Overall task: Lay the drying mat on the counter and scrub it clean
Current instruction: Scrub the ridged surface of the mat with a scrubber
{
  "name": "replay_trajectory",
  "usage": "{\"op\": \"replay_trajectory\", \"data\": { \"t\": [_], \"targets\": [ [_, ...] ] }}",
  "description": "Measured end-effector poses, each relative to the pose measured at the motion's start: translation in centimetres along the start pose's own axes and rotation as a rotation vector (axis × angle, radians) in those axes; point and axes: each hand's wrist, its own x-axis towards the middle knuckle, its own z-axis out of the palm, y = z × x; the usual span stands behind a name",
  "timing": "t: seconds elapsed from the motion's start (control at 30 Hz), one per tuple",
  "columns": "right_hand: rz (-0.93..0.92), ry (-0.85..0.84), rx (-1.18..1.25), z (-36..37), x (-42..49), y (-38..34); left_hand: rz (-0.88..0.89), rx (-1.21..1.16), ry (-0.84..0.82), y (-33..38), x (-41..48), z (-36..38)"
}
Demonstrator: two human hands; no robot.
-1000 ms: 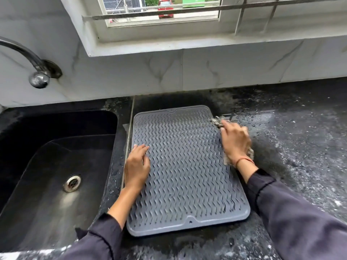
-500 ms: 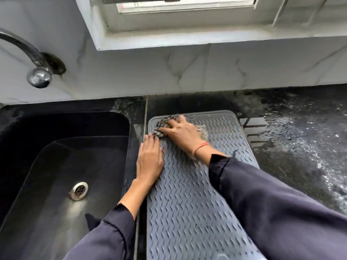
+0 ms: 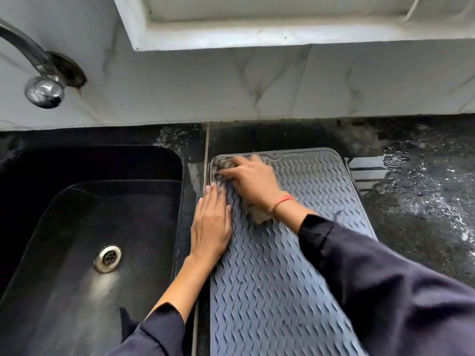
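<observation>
Right now I see the grey drying mat [image 3: 282, 265] lying flat on the black counter [image 3: 424, 240], its long side running from the middle of my view down toward 6 o'clock, with its wavy ridges facing up. My feed shows the right hand [image 3: 253, 185] at the mat's 11 o'clock corner, its fingers bent over a wadded grey scrub cloth [image 3: 224, 164] and bearing it down onto the ridges; a loose end of that cloth shows under the wrist, just beside a red thread bracelet [image 3: 282, 201]. The left hand [image 3: 210, 227] lies flat on the mat's 9 o'clock edge, fingers straight and pressed together, pointing to 12 o'clock, the palm partly over the narrow strip of counter between mat and sink. The two hands nearly touch at the fingertips. Both arms wear dark sleeves [image 3: 385, 291]. At 9 o'clock from the mat sits the black sink [image 3: 180, 201], with its metal drain [image 3: 108, 258] toward 8 o'clock. A chrome tap [image 3: 43, 86] juts from the marbled wall at 10 o'clock. Toward 3 o'clock the counter is wet and flecked with white foam.
</observation>
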Motion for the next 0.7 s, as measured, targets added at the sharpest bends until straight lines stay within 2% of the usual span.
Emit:
{"op": "replay_trajectory", "data": {
  "t": [0.1,0.17,0.23,0.33,0.4,0.47,0.5,0.57,0.63,0.7],
  "targets": [
    [0.270,0.024,-0.146,-1.1,-0.2,5.3,-0.041,0.001,-0.001,0.2,-0.2,0.6],
    [0.375,0.051,-0.180,-0.7,0.0,3.9,-0.043,-0.009,0.000,0.5,-0.1,0.7],
    [0.322,0.038,-0.030,0.6,0.7,-0.5,-0.015,-0.018,0.012,0.2,0.0,0.5],
    [0.058,-0.020,0.099,1.6,0.6,-5.3,-0.067,-0.057,0.019,-0.1,0.1,-0.1],
    [-0.067,-0.033,0.037,0.0,0.3,-3.1,-0.059,-0.057,0.011,0.3,0.1,-0.1],
    [-0.079,-0.048,-0.115,-1.2,-0.1,0.9,-0.014,-0.011,0.002,0.3,0.2,0.3],
    [-0.020,-0.039,-0.187,-1.5,-0.3,3.1,-0.020,-0.009,0.007,0.5,0.2,0.4],
    [0.218,-0.001,-0.254,-1.5,-0.6,5.9,-0.038,-0.008,0.020,0.7,0.2,0.6],
    [0.429,0.013,-0.212,-0.7,-0.4,4.4,-0.033,-0.004,0.025,0.6,0.2,0.7],
    [0.444,0.008,-0.057,0.1,0.3,0.2,-0.005,-0.015,0.035,0.6,0.2,0.5]
  ]
}}
